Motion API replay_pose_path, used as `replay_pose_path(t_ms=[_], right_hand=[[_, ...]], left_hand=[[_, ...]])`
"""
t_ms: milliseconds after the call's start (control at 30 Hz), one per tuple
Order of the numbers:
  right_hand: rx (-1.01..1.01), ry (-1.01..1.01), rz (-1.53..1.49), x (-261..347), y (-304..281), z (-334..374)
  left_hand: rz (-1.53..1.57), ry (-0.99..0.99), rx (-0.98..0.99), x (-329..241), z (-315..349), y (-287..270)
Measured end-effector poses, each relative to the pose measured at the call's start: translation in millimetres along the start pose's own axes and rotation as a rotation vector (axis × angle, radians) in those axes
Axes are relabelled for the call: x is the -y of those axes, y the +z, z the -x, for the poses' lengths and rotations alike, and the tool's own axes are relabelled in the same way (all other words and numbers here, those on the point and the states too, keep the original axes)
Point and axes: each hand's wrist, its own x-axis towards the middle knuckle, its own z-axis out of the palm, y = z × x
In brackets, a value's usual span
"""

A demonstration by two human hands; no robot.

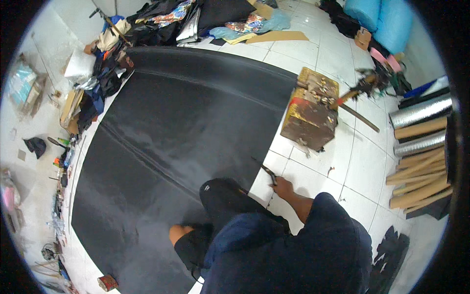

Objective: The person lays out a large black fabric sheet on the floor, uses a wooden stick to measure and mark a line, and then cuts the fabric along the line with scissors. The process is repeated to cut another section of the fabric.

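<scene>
A large black sheet (196, 127), smooth with a faint sheen and creased in two lines, lies spread over the white tiled floor. My right hand (284, 188) is closed round the handles of dark scissors (268, 172) at the sheet's right edge. Their blades point toward the far left and lie over the sheet's margin; whether they are cutting cannot be made out. My left hand does not show. One dark-clothed knee (218, 191) rests over the near part of the sheet, and a bare patch of my other leg (180, 233) shows beside it.
A worn brown and yellow block (311, 115) stands by the sheet's right edge, a stick beside it. A reddish can (107, 282) sits at the near left corner. Rolls (421, 122) line the right wall; bags and scraps (220, 19) lie at the back, with clutter along the left.
</scene>
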Motion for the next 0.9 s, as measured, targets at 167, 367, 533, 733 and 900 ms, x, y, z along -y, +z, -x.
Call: replay_pose_path(t_ms=[167,367,533,733,900], right_hand=[[-0.152,0.153,0.152,-86,23,82],[0.156,0.198,0.464,-125,32,63],[0.103,-0.061,0.422,-3,-31,0],[0.308,-0.679,0.256,68,11,-73],[0.321,-0.686,0.576,102,39,-98]], left_hand=[[0.205,0.235,-0.026,-26,-23,-51],[-0.138,0.729,0.270,-173,55,32],[-0.079,0.949,0.405,-254,101,64],[-0.380,0.900,0.460,-259,139,113],[-0.572,0.760,0.743,-235,152,113]])
